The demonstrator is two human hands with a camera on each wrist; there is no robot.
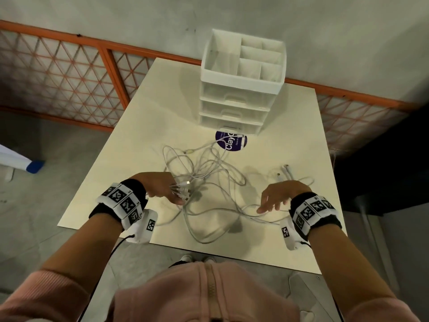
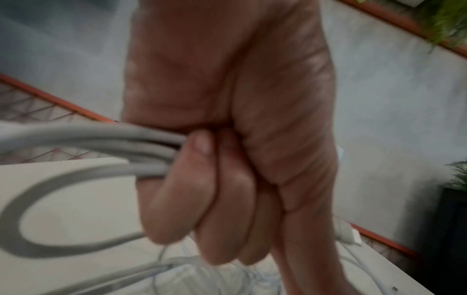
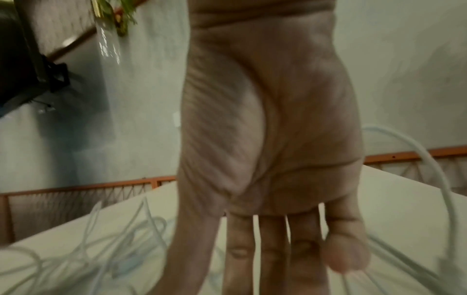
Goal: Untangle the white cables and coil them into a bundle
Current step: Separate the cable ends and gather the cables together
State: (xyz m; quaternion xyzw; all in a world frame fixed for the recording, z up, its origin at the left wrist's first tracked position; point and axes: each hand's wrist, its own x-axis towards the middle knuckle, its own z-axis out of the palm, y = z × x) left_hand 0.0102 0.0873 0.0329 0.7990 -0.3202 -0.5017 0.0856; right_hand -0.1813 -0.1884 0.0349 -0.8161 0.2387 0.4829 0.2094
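At the left, we see our left hand clenched around a gathered bunch of the white cables; in the left wrist view the fingers curl tight over several parallel strands, which leave the fist toward the left and bend into a round loop. In the head view a few plug ends stick out of that fist toward the middle of the table.

From the fist the cables spill across the table in a loose, tangled mass of overlapping loops, some lifted slightly, others flat. They are thin, round, smooth and pale grey-white, matte in this light. One strand reaches back to a round purple sticker with white lettering, just in front of a white plastic drawer unit. The unit has three translucent drawers with recessed handles and an open tray on top, split into compartments. The table top is a flat, smooth, cream-coloured sheet.

Further right, our right hand hovers palm down with its fingers straight, spread and released, gripping nothing. The fingertips are at a strand that runs along the near part of the table; whether they touch it we cannot tell. Beyond this hand lie two more plug ends, and another cable arcs past its right side.
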